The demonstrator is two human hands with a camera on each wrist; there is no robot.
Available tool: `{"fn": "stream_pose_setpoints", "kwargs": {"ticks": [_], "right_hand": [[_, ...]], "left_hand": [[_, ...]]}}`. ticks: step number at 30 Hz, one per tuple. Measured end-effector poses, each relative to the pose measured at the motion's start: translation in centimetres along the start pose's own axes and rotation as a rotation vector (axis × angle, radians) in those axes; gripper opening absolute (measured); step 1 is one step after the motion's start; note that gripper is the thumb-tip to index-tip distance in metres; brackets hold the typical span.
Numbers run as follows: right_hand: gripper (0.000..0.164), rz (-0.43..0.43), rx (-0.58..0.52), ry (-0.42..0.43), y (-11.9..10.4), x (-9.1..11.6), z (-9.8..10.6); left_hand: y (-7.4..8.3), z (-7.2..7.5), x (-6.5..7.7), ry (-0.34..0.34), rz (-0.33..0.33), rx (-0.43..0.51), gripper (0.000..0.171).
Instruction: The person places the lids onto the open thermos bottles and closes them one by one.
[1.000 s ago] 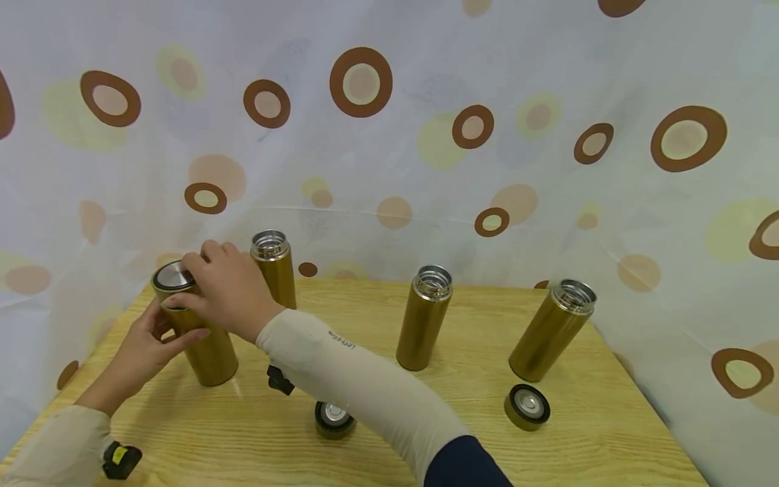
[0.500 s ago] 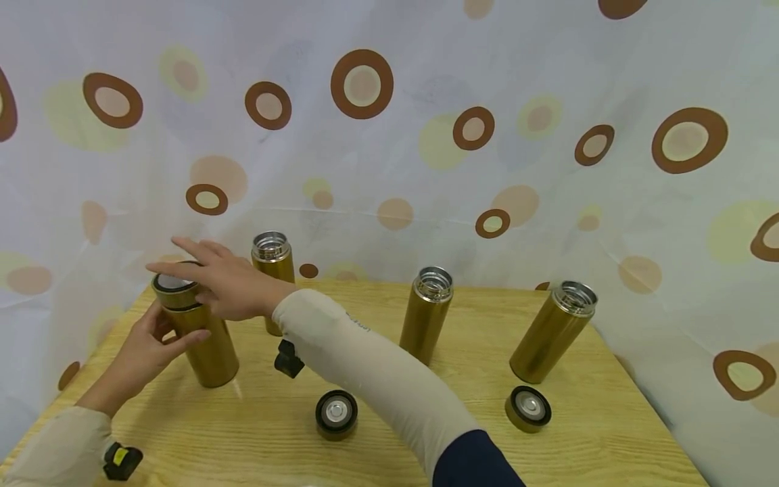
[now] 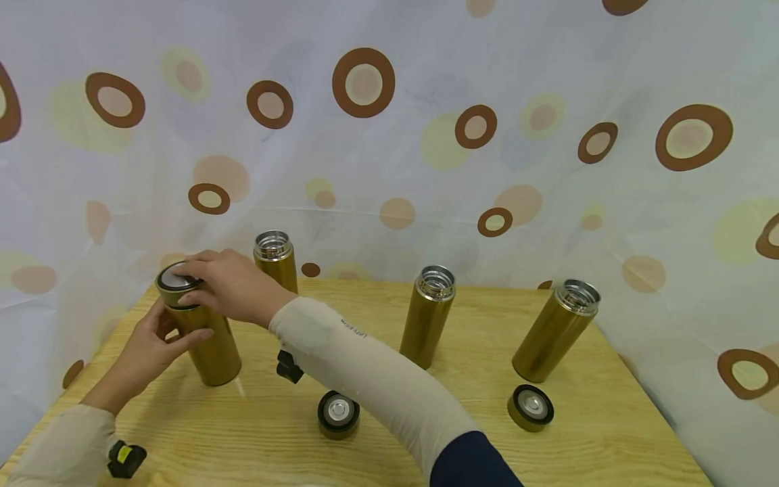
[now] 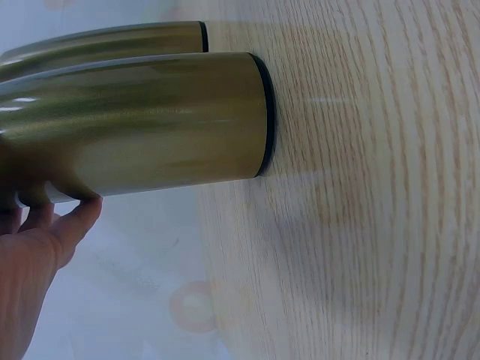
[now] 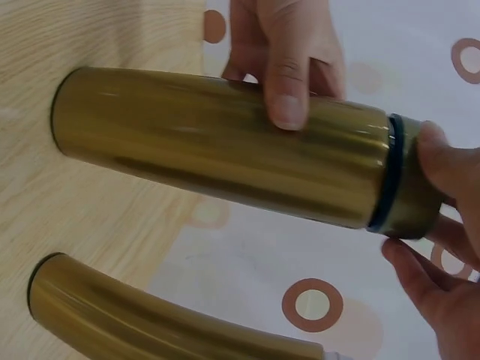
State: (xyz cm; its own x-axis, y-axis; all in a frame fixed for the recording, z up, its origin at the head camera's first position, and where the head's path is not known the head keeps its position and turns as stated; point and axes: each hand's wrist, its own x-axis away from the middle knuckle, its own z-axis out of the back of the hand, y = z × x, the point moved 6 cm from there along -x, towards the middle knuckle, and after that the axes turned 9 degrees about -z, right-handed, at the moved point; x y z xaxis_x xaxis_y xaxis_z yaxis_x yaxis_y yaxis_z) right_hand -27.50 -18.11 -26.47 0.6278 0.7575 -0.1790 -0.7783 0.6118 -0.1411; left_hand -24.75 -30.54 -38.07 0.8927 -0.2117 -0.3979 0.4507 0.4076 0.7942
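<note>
At the left of the table stands a gold thermos bottle [image 3: 216, 355] with a gold, black-edged lid [image 3: 173, 297] seated at its mouth. My left hand [image 3: 146, 352] grips the bottle's upper body, thumb on the near side. Over the top, my right hand [image 3: 237, 287] holds the lid between thumb and fingers. The right wrist view shows that thumb and fingers on the lid [image 5: 412, 191], a dark ring between lid and body, and the left thumb [image 5: 289, 101] on the bottle. In the left wrist view the bottle's base [image 4: 255, 112] meets the table.
An open gold thermos bottle [image 3: 276, 270] stands behind my right hand. Two more open ones, a middle bottle [image 3: 427, 318] and a right bottle [image 3: 555, 331], stand farther right. Two lids lie underside up, a front lid [image 3: 338, 414] and a right lid [image 3: 531, 408]. A patterned curtain [image 3: 389, 155] hangs behind.
My right hand's fingers first curled round the lid, then spread straight above it, and now close on the lid again. The left hand keeps its grip on the standing bottle.
</note>
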Motion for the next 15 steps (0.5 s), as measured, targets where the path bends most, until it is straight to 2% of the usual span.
{"fn": "stream_pose_setpoints", "kwargs": {"ticks": [3,7,15], "right_hand": [[0.047,-0.050,0.021,0.109,-0.10,0.47,0.16],[0.046,-0.094,0.116,0.212,-0.48,0.81,0.12],[0.046,-0.117,0.161,0.253,-0.50,0.93,-0.28]], "left_hand": [[0.03,-0.03,0.09,0.006,0.003,-0.004,0.079],[0.20,-0.06,0.10,0.011,-0.014,-0.012,0.070],[0.12,0.01,0.06,0.005,-0.005,-0.020,0.066]]}}
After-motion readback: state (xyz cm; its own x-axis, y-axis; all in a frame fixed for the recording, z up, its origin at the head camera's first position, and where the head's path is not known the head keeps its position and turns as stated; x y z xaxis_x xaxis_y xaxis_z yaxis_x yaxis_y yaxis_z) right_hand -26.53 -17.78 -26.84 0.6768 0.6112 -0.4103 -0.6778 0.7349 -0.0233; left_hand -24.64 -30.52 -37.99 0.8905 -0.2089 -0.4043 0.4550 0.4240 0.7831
